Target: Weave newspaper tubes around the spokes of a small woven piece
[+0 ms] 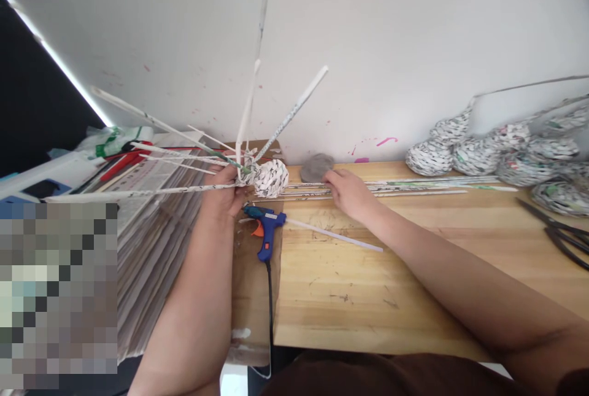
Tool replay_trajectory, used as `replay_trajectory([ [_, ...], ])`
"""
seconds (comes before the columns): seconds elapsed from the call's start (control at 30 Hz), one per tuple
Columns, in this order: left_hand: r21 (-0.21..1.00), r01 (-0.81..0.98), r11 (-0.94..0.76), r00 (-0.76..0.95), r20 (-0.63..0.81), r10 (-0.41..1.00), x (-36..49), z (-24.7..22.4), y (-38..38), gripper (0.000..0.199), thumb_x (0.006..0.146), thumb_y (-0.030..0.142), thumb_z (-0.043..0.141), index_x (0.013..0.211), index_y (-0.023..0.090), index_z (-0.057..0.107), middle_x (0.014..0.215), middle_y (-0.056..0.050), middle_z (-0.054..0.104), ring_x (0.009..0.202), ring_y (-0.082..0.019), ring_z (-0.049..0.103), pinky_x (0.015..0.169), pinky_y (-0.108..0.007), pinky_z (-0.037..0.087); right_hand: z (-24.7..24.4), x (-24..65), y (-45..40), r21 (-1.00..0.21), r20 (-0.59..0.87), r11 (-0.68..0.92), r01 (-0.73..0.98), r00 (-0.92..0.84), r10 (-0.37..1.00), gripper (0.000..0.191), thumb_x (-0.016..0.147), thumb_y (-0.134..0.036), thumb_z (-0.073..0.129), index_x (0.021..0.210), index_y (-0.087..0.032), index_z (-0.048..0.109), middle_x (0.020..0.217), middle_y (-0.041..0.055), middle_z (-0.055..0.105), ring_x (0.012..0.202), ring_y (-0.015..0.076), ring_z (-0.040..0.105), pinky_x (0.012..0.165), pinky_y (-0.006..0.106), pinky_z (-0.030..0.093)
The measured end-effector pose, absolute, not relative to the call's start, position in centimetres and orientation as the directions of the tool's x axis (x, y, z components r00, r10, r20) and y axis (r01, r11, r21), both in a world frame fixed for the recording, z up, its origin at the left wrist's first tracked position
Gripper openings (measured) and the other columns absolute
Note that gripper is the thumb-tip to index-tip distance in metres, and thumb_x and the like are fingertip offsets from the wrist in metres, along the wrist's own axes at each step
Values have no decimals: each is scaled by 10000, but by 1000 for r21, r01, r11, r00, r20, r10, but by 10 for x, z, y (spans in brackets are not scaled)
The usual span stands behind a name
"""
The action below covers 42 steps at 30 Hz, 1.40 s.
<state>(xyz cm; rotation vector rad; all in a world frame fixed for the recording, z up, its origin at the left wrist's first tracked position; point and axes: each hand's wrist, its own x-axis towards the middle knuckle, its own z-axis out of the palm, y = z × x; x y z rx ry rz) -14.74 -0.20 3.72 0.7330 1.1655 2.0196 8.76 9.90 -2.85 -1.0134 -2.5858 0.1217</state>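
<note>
In my left hand (223,190) is a small gourd-like weave of rolled newspaper (271,178), its fingers closed round the narrow part. Long paper tubes (294,110) fan out from it upward and to the left. My right hand (347,192) has its fingertips pressed together over a bundle of loose paper tubes (414,186) on the table, at the edge of a grey round lump (316,167). Whether it pinches a tube or the lump, I cannot tell. A blue glue gun (267,230) with an orange trigger lies below the weave, a glue stick (335,235) out its back.
Several finished gourd-shaped paper weaves (430,156) stand against the wall at right. Black scissors (559,233) lie near them on the wooden table (350,304). Stacked newspapers (161,248) and a red-handled tool (122,163) are at left. The glue gun's cord (270,298) hangs over the front edge.
</note>
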Motion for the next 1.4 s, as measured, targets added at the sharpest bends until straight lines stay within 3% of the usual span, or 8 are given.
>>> replay_trajectory([
  [0.3,882,-288,-373,-614,129,779,-148,37,-2,326,507,150,849,628,170,547,496,81,518,365,-15,370,305,-134,129,-31,85,89,-263,247,738,622,-696,674,182,967,-157,489,981,-172,670,956,90,709,887,219,624,740,292,394],
  [0.67,885,-269,-380,-618,144,773,-147,37,-2,348,504,182,876,624,180,549,503,82,529,370,-20,385,304,-129,151,-35,87,97,-273,237,744,609,-707,666,160,962,-200,535,999,-174,689,984,89,715,926,215,626,781,287,410],
  [0.77,886,-269,-377,-614,144,776,-148,37,-2,340,496,180,868,622,178,553,487,85,512,362,-19,366,304,-133,147,-39,86,99,-254,222,760,598,-729,647,131,940,-242,606,1008,-182,701,982,77,721,935,210,620,799,280,416],
  [0.9,896,-268,-355,-600,133,789,-148,38,-2,296,533,175,838,636,179,561,482,82,507,355,-21,362,306,-141,129,-38,89,105,-197,217,723,662,-690,691,182,965,-220,547,960,-165,720,952,108,720,929,250,601,801,319,409],
  [1.13,889,-268,-372,-606,144,782,-147,38,-2,292,521,169,828,638,179,560,489,83,514,364,-19,370,314,-141,141,-35,96,115,-127,240,650,750,-612,753,257,981,-225,501,1124,-156,703,1049,144,711,980,277,588,859,356,397],
  [1.4,891,-260,-371,-599,152,786,-148,38,-4,346,474,172,846,601,180,524,487,82,495,364,-19,352,305,-139,137,-39,97,120,-104,257,591,800,-553,793,217,963,-213,514,1056,-144,697,1013,153,727,966,310,591,791,375,357],
])
